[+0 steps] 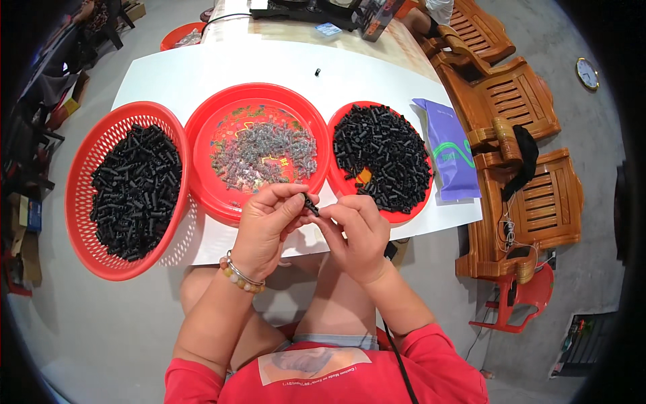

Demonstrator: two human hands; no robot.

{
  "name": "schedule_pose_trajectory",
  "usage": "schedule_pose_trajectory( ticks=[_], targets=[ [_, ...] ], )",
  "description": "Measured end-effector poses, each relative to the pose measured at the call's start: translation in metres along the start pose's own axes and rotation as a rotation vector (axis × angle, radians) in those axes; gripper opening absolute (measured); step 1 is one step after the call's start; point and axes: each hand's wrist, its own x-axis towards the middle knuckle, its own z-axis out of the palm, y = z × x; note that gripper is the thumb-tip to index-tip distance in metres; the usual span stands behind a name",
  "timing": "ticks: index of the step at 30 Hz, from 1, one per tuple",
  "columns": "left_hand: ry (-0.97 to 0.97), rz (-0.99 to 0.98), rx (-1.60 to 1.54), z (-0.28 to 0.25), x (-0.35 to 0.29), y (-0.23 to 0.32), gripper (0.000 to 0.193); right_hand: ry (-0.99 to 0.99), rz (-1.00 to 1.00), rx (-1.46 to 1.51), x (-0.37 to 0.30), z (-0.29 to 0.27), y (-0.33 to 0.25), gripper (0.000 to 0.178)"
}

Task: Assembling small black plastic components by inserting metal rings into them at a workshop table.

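The left hand (pixel 266 225) pinches a black piece (pixel 310 204) between thumb and forefinger by the tray's near right edge, and the right hand (pixel 358 236) pinches its lower end with thumb and fingertips. In the tray (pixel 208 205) lie small clear bits (pixel 269 151). Left of the tray stands a basket (pixel 82 209) of black parts, right of it a bowl (pixel 340 180) of more, and farther right a purple packet (pixel 452 165)

Bright light casts a latticed shadow (pixel 185 232) beside the red basket (pixel 79 195), while bent edges darken to black.
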Motion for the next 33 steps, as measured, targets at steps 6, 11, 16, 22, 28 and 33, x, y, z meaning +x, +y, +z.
schedule_pose_trajectory(
  ticks=[6, 11, 16, 22, 28, 33],
  targets=[
    [0.053, 0.05, 0.104, 0.003, 0.0, -0.001, 0.014, 0.023, -0.146, -0.08, 0.001, 0.002, 0.004, 0.023],
    [0.037, 0.02, 0.068, -0.002, 0.001, -0.003, 0.015, -0.015, -0.21, -0.048, 0.004, 0.001, 0.006, 0.023],
    [0.011, -0.019, 0.031, 0.002, 0.0, 0.002, 0.015, -0.028, -0.231, -0.006, 0.009, -0.002, 0.008, 0.02],
    [-0.039, 0.169, 0.293, 0.0, 0.0, 0.002, 0.014, -0.096, -0.26, -0.027, 0.014, -0.011, 0.002, 0.018],
    [-0.076, 0.151, 0.291, 0.004, -0.001, 0.005, 0.013, -0.073, -0.248, -0.06, 0.01, -0.012, 0.0, 0.017],
    [-0.199, 0.128, 0.208, -0.001, -0.001, 0.007, 0.036, -0.261, 0.014, 0.048, 0.019, -0.022, -0.007, 0.042]
  ],
)
